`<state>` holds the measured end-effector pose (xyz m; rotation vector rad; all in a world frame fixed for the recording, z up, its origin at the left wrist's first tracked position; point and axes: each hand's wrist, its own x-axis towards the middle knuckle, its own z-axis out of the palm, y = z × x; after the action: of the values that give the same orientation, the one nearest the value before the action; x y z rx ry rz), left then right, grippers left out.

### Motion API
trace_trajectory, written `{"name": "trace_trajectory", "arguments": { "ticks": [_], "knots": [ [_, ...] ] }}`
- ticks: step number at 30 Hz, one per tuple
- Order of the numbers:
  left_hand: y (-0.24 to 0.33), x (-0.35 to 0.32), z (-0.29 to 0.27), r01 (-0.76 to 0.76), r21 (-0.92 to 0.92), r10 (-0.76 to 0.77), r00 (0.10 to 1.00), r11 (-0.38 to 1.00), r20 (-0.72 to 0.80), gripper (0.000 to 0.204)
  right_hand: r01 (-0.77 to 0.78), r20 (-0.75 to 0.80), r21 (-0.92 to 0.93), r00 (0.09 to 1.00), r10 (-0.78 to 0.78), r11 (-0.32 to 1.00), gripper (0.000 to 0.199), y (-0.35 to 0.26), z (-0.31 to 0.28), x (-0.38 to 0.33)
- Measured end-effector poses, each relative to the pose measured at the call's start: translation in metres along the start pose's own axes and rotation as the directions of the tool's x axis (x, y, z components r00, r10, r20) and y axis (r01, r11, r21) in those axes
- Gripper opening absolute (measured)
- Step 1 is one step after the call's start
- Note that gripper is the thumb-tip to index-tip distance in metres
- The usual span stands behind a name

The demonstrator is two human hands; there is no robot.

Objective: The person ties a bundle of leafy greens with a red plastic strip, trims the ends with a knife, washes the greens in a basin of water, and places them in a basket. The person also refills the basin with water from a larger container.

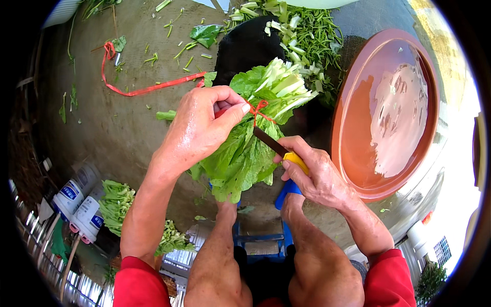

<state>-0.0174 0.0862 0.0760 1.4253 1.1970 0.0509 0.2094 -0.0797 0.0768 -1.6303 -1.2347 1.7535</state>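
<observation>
A bundle of leafy greens [238, 161] stands in front of my knees, its pale cut stems at the upper right and its broad leaves hanging toward me. Thin red ribbon [259, 106] circles it and is knotted in a bow. My left hand [202, 115] pinches the ribbon at the bow's left side between thumb and forefinger. In my right hand [322, 176] is a knife [268, 139] with a dark blade and a yellow handle. The blade's tip points up and left, close under the knot; whether it touches the ribbon I cannot tell.
A wide brown basin [353, 148] of water stands at the right. Beyond the bundle lie a dark round object [245, 48] and a heap of green stems [314, 38]. Loose red ribbon [148, 90] trails at the left. White buckets [87, 217] and more greens [116, 202] stand at lower left.
</observation>
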Motion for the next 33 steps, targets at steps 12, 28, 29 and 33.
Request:
{"name": "trace_trajectory", "arguments": {
  "ticks": [12,28,29,33],
  "knots": [
    [-0.018,-0.019,0.022,-0.088,-0.140,0.076,0.993,0.986,-0.089,0.013,-0.085,0.001,0.076,0.996,0.086,0.993,0.057,-0.025,0.010,0.053],
    [-0.050,0.026,0.022,0.107,-0.441,0.043,0.947,0.891,0.318,0.023,-0.053,-0.181,0.238,0.979,0.098,0.970,0.044,-0.010,0.019,0.054],
    [-0.048,0.029,0.022,0.127,-0.414,0.031,0.935,0.901,0.354,0.021,-0.059,-0.194,0.246,0.975,0.109,0.967,0.044,-0.006,0.020,0.053],
    [-0.045,0.038,0.024,0.133,-0.278,-0.026,0.933,0.951,0.359,0.020,-0.062,-0.234,0.200,0.966,0.109,0.978,0.045,0.000,0.021,0.056]
  ]
}}
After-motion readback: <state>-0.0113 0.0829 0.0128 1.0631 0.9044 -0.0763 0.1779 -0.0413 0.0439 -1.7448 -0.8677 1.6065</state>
